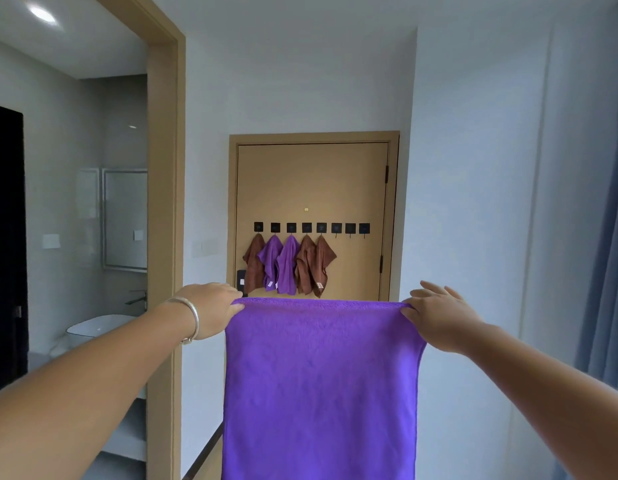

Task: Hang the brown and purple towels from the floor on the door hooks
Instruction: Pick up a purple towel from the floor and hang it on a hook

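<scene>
Two hands stretch one purple towel [321, 386] taut by its top corners, the left hand [210, 310] pinching the left corner, the right hand [439, 315] the right, each grip clamped on cloth so it hangs flat and a corner can be found for hooking. Farther off, on the door [312, 181], five hung towels [288, 265] fill the left hooks; three free hooks [350, 228] wait toward its right edge.
</scene>
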